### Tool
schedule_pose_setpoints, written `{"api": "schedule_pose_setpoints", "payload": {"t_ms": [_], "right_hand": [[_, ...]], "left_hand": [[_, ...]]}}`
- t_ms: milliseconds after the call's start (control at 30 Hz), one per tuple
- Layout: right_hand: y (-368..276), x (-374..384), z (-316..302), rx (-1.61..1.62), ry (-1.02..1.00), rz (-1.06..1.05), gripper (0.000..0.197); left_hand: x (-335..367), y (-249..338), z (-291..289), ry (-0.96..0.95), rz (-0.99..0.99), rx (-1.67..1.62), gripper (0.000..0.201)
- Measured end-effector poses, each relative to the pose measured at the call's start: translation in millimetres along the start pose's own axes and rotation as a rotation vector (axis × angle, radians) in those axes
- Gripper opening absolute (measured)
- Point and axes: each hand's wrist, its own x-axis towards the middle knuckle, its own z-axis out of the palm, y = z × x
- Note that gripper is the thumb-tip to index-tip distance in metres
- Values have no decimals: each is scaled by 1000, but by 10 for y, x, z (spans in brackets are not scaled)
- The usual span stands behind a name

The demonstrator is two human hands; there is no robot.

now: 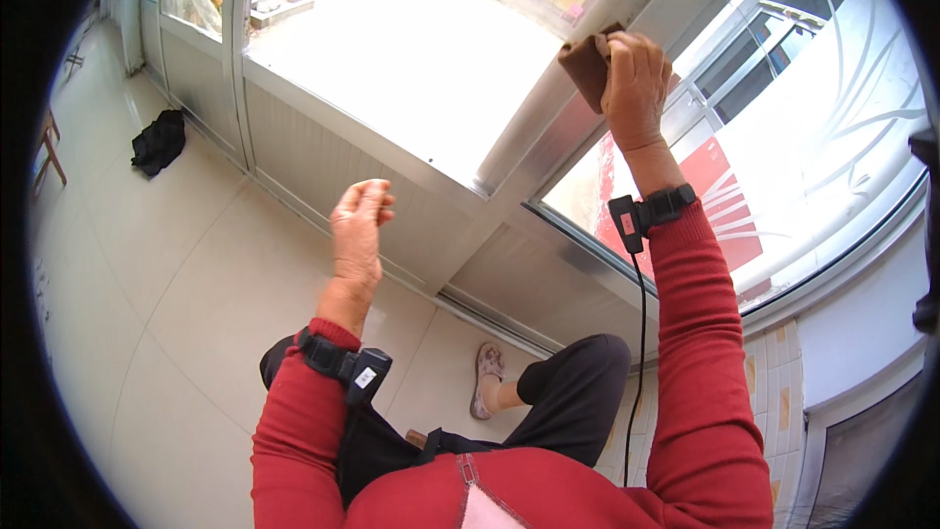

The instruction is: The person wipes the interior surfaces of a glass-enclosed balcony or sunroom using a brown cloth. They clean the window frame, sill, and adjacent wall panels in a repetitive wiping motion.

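My right hand [634, 88] is raised at the upper right, its fingers closed round a folded brown cloth [586, 71]. The cloth lies at the metal upright [548, 142] between two glass panes; whether it presses on the metal I cannot tell. Red and white markings show on the patterned glass pane [783, 196] beside my right forearm. Lower and to the left, my left hand [360, 216] hangs in the air before the lower metal panel [304, 152]. Its fingers are curled together, and nothing shows in them.
A black crumpled item [159, 143] lies on the tiled floor [186, 304] at the left, near a wooden leg [51, 149]. A black cable [641, 362] hangs from my right wrist device [646, 214]. My foot in a patterned shoe [487, 377] stands close to the door track.
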Motion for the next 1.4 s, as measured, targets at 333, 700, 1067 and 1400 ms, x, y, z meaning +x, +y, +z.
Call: {"api": "schedule_pose_setpoints", "payload": {"t_ms": [333,700,1067,1400], "right_hand": [[-1913,-871,-425,765,-150,186,29],[-2061,-825,-681,943,-101,476,12],[-2020,-862,-793,1011,-306,618,19],[-2349,-778,-916,882,-246,462,51]], "left_hand": [[-414,-222,510,-552,-121,-204,46],[-452,-120,456,-554,-214,-371,88],[-517,-96,376,-692,-229,-212,60],[-509,-208,307,-496,-365,-409,37]]}}
